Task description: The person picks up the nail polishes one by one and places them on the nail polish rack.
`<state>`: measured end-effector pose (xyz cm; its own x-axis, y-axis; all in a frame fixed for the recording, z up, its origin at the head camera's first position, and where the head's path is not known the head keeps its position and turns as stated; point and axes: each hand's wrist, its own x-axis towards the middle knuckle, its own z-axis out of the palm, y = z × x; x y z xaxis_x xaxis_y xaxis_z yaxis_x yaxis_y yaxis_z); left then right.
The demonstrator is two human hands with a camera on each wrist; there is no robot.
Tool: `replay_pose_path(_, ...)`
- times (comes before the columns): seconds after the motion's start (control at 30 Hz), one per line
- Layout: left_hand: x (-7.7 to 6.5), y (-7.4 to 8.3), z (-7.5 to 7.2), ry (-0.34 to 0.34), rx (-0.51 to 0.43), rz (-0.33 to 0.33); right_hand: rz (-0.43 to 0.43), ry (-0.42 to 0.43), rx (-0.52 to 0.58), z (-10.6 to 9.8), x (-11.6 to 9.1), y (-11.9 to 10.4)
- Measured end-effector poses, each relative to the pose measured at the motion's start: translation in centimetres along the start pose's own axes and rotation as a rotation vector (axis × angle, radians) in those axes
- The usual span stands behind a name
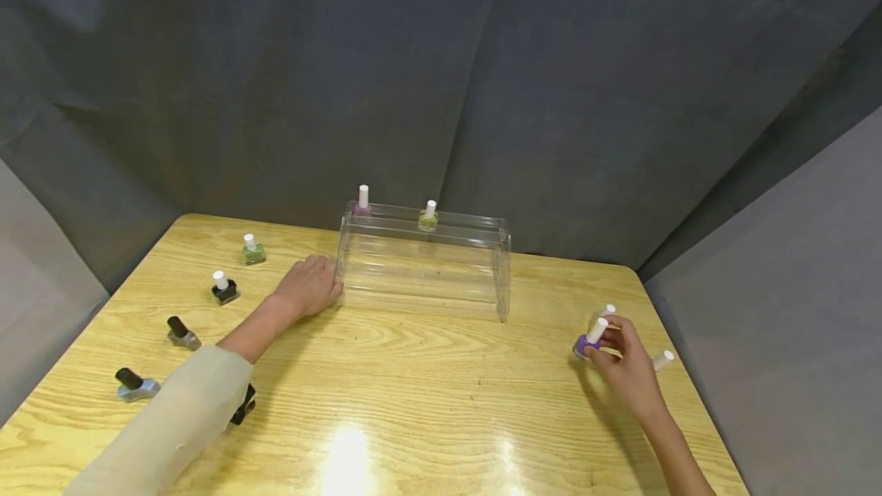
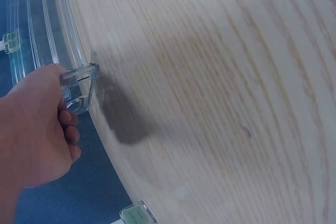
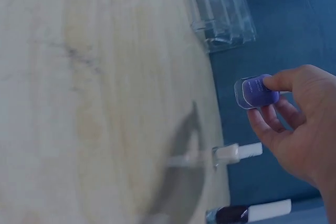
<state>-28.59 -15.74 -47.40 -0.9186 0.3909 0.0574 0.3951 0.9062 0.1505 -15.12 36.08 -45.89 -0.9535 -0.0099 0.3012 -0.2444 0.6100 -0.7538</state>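
My left hand [image 1: 308, 285] grips the left end of a clear acrylic tiered rack [image 1: 422, 301], with the thumb on its side panel [image 2: 79, 75] and the fingers curled behind. On the rack's top tier stand a pinkish-purple nail polish bottle [image 1: 361, 210] and a yellow one [image 1: 428, 221]. Off to the right, my right hand [image 1: 625, 366] pinches a purple nail polish bottle [image 3: 261, 93] between thumb and fingers, its white cap [image 1: 597, 330] tilted up. The bottle is raised above the table, its shadow apart from it in the right wrist view.
Close by the right hand stand a pale bottle [image 3: 227, 154] and a dark one [image 3: 234, 214], both white-capped. Along the left side are green [image 1: 253, 254], black [image 1: 225, 292], grey [image 1: 184, 337] and light blue [image 1: 143, 389] bottles. The left sleeve partly hides another dark bottle [image 1: 243, 407].
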Motion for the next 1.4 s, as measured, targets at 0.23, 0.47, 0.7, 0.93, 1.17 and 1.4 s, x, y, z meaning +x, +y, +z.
replay_pose_path(0.23, 0.0, 0.0, -0.1, -0.009, -0.003, -0.001, -0.045, -0.018, -0.024, 0.0, 2.0, -2.1)
replay_pose_path(0.47, 0.0, -0.1, 0.0, -0.007, -0.003, 0.002, -0.082, -0.043, 0.015, 0.0, 4.3, -3.2)
replay_pose_path(0.7, 0.0, -0.2, 0.0, -0.017, -0.005, -0.004, -0.126, -0.11, 0.058, -0.1, 7.0, -5.6)
replay_pose_path(0.93, 0.0, -0.2, 0.1, -0.03, -0.004, -0.007, -0.165, -0.138, 0.061, -0.1, 9.8, -6.6)
replay_pose_path(1.17, 0.1, -0.3, 0.1, -0.021, 0.004, -0.004, -0.185, -0.173, -0.001, 0.6, 12.8, -6.2)
replay_pose_path(1.4, 0.0, -0.2, 0.0, -0.015, -0.007, -0.003, -0.158, -0.124, -0.024, 1.4, 15.6, -6.6)
